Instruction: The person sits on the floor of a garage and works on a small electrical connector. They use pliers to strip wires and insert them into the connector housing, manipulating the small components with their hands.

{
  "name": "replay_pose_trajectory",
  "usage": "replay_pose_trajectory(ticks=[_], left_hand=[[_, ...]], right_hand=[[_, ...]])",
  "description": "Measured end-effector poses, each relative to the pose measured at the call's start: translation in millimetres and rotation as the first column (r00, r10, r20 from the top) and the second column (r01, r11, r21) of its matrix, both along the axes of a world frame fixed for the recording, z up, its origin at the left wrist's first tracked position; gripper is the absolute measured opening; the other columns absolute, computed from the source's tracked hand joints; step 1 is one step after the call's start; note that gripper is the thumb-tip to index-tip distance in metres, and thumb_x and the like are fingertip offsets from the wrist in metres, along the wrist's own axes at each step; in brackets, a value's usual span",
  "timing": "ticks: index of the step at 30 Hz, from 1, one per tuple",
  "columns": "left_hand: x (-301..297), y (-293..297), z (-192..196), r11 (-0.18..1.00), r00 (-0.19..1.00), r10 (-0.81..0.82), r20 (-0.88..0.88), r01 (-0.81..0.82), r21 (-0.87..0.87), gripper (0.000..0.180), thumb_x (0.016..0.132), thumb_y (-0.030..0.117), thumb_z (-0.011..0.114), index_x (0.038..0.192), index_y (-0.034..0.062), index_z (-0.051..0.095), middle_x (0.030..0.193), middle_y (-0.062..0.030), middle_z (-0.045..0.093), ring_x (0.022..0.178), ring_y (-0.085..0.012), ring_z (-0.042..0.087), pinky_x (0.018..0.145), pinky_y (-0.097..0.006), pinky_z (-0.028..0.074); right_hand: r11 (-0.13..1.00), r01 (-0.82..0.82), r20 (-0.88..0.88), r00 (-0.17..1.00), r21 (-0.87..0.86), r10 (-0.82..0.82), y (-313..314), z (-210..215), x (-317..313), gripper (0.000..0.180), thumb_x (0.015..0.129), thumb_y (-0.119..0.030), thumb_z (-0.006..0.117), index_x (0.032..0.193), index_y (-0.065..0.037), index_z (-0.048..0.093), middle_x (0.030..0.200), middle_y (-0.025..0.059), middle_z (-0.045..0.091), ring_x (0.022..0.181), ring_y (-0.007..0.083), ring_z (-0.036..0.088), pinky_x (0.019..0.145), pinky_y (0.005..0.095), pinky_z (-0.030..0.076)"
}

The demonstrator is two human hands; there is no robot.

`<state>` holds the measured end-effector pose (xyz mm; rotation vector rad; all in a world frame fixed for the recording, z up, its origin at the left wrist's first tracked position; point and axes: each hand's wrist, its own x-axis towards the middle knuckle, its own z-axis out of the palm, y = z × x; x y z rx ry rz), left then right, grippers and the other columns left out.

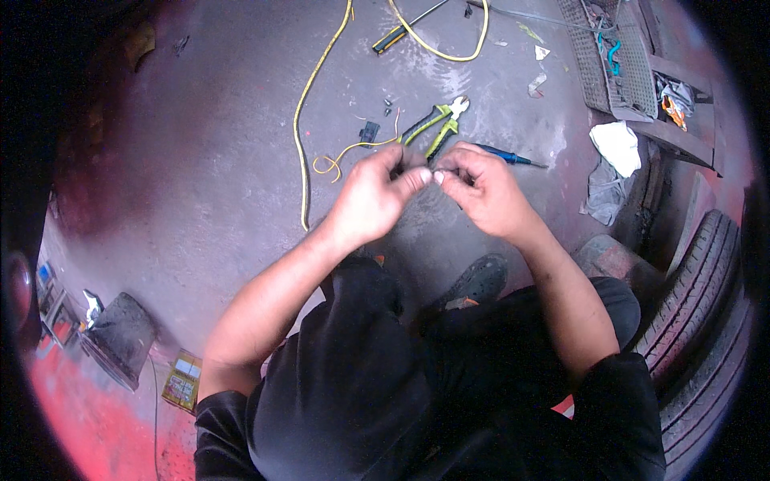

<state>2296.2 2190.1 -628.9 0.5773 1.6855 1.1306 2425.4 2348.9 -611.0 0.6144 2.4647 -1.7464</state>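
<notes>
My left hand (381, 188) and my right hand (480, 180) meet over the floor with their thumbs and fingers pinched together. Whatever sits between the fingertips is too small to make out. Just beyond them lie diagonal cutters (447, 120) with green and black handles, jaws pointing away from me. A thin yellow wire (353, 147) curls on the floor at the left hand. Past that hand is a small black plastic piece (369, 132), with a few tiny parts (388, 106) near it. Beside my right hand lies a blue screwdriver (513, 156), its handle partly hidden.
A yellow cable (301, 120) runs down the floor on the left. A yellow-black screwdriver (391, 38) lies farther off. At right stand a grey basket (634, 80), a white cloth (616, 148) and tyres (696, 280). A box (183, 378) sits at lower left.
</notes>
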Motion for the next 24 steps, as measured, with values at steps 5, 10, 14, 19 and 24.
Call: replay_pose_trajectory(ticks=[5, 10, 14, 19, 24], left_hand=[[-20, 3, 19, 0.872, 0.498, -0.067, -0.865, 0.451, 0.192, 0.032, 0.072, 0.010, 0.076, 0.101, 0.0045, 0.064, 0.094, -0.0094, 0.061, 0.087, -0.0281, 0.060, 0.072, -0.039, 0.047], [-24, 9, 5, 0.858, 0.534, -0.021, -0.845, 0.443, 0.259, 0.015, 0.082, 0.011, 0.071, 0.090, 0.0043, 0.061, 0.077, -0.0070, 0.057, 0.068, -0.0233, 0.056, 0.061, -0.037, 0.044], [-1, 16, 10, 0.952, 0.665, 0.286, 0.690, -0.276, -0.129, 0.023, 0.099, 0.020, 0.056, 0.083, 0.0029, 0.058, 0.068, 0.0008, 0.053, 0.059, -0.0123, 0.051, 0.055, -0.029, 0.040], [-6, 7, 4, 0.996, 0.991, -0.054, -0.122, 0.044, -0.082, 0.026, 0.098, 0.023, 0.059, 0.080, 0.0038, 0.058, 0.068, -0.0006, 0.056, 0.063, -0.0107, 0.053, 0.058, -0.030, 0.043], [-14, 14, 21, 0.984, 0.978, -0.137, -0.156, 0.116, -0.138, 0.028, 0.096, 0.025, 0.062, 0.079, 0.0029, 0.058, 0.066, -0.0009, 0.057, 0.063, -0.0096, 0.053, 0.059, -0.030, 0.045]], right_hand=[[0.878, 0.216, 0.346, 0.936, -0.427, -0.061, 7, 7, -1, 0.016, 0.093, -0.014, 0.064, 0.091, 0.002, 0.062, 0.086, -0.0035, 0.055, 0.074, 0.0068, 0.050, 0.062, 0.0258, 0.043], [0.968, 0.091, 0.101, 0.992, -0.233, -0.069, 4, 10, -4, 0.016, 0.092, -0.014, 0.064, 0.094, 0.001, 0.062, 0.086, 0.0027, 0.059, 0.071, 0.0148, 0.056, 0.062, 0.0314, 0.046], [0.955, -0.028, -0.064, 0.997, 0.296, 0.049, -1, 15, -5, 0.018, 0.089, -0.015, 0.067, 0.100, -0.001, 0.064, 0.092, 0.0124, 0.061, 0.080, 0.0300, 0.063, 0.070, 0.0386, 0.050], [0.983, 0.050, -0.095, 0.995, 0.174, -0.034, -3, 14, -4, 0.022, 0.088, -0.015, 0.068, 0.106, -0.001, 0.065, 0.097, 0.0151, 0.064, 0.087, 0.0325, 0.065, 0.075, 0.0385, 0.051], [0.999, 0.024, -0.047, 0.999, 0.036, -0.022, 4, 11, -4, 0.022, 0.088, -0.014, 0.067, 0.105, 0.001, 0.065, 0.096, 0.0150, 0.065, 0.085, 0.0281, 0.065, 0.073, 0.0355, 0.051]])
